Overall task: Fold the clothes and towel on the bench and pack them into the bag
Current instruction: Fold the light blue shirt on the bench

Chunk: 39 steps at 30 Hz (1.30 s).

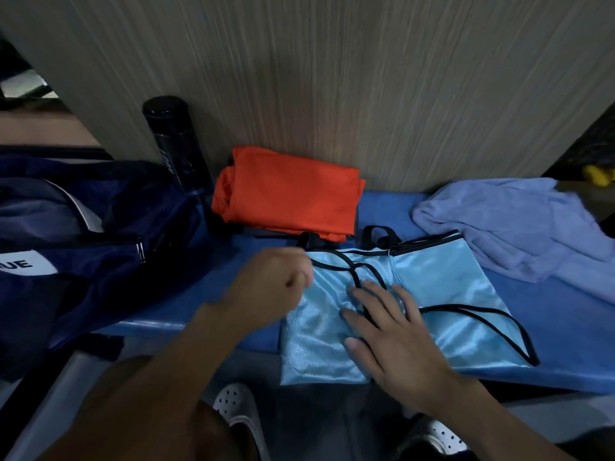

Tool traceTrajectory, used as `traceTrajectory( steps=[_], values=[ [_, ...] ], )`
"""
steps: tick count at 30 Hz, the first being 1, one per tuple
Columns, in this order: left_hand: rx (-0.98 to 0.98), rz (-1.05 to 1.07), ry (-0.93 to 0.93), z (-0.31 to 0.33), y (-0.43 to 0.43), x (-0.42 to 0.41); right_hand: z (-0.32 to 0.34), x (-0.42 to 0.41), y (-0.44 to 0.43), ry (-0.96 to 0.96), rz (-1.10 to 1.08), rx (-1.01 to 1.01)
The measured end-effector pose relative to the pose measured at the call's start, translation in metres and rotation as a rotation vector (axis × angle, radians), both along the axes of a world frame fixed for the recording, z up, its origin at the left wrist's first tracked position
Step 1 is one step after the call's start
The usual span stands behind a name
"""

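Pressing flat on the light-blue vest (442, 287), the right hand (396, 334) has fingers spread. Left hand (273, 281), fingers curled, pinches the vest's upper-left edge. Vest lies on the bench (565, 344), between bag (100, 227) and towel (515, 224).

Bare bench (179, 307) strip between bag (100, 227) and blue jersey (449, 287); bottle (176, 144) and orange stack (293, 191) behind, towel (515, 224) rightward.

The hands (392, 331) and forearms (186, 354) are bare; white perforated clogs (237, 409) cover the feet.

Grey-brown wood-grain wall panel (366, 78), blue bench (549, 327), grey floor (539, 409), dim light
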<state>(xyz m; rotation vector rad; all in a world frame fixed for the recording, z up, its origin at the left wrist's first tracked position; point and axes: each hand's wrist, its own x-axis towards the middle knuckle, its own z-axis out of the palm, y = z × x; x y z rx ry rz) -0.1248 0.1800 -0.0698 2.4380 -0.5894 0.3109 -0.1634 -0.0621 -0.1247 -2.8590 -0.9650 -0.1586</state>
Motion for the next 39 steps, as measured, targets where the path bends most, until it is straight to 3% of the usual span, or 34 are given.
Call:
traceTrajectory(
  steps=[2, 5, 8, 14, 18, 27, 39],
  values=[
    [0.182, -0.087, -0.078, -0.007, -0.011, -0.006, 0.001, 0.0, 0.002, -0.003, -0.007, 0.013],
    [0.266, -0.051, -0.139, -0.025, -0.019, -0.003, -0.007, -0.004, -0.001, 0.008, -0.036, -0.046],
    [0.421, 0.039, -0.059, -0.042, -0.021, 0.0, -0.014, -0.006, -0.005, 0.002, -0.039, -0.134],
    [0.59, 0.044, 0.08, -0.057, -0.027, 0.0, -0.012, -0.008, -0.009, -0.02, -0.031, -0.113],
    [0.614, 0.078, 0.062, -0.061, -0.034, -0.002, -0.003, -0.006, -0.007, -0.1, -0.063, -0.042],
    [0.634, 0.131, 0.028, -0.058, -0.049, -0.002, 0.005, 0.006, -0.014, -0.201, -0.373, 0.192],
    [0.642, 0.183, 0.058, -0.062, -0.068, 0.001, 0.002, 0.01, -0.01, -0.207, -0.411, 0.275]
  ],
)
